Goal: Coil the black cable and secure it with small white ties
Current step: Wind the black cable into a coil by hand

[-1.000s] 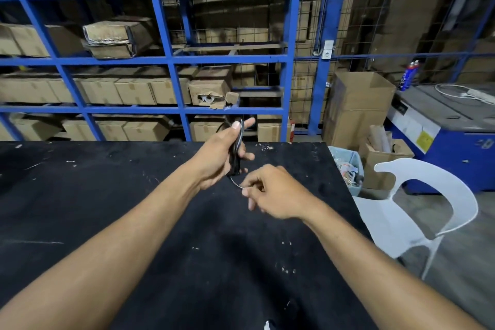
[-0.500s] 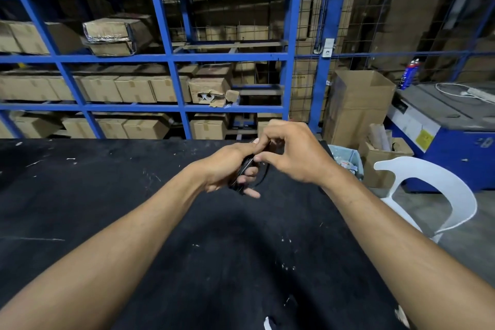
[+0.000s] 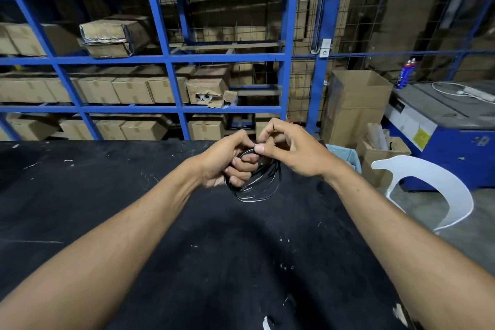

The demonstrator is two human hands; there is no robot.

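The black cable (image 3: 263, 182) is wound into a loose coil of several loops, hanging just above the black table (image 3: 107, 195) near its far edge. My left hand (image 3: 230, 163) grips the coil's left side, fingers curled through the loops. My right hand (image 3: 289, 153) is beside it, thumb and forefinger pinched at the top of the coil where a small white tie (image 3: 255, 145) shows. Most of the tie is hidden by my fingertips.
A blue metal rack (image 3: 160, 59) of cardboard boxes stands right behind the table. To the right are a white plastic chair (image 3: 439, 185), a light blue bin (image 3: 345, 155), open cartons on the floor and a blue machine (image 3: 450, 126). White scraps dot the table.
The coil has turned from edge-on to hanging open below my left hand. My right hand has come from below the coil to pinch at its top, close against my left hand.
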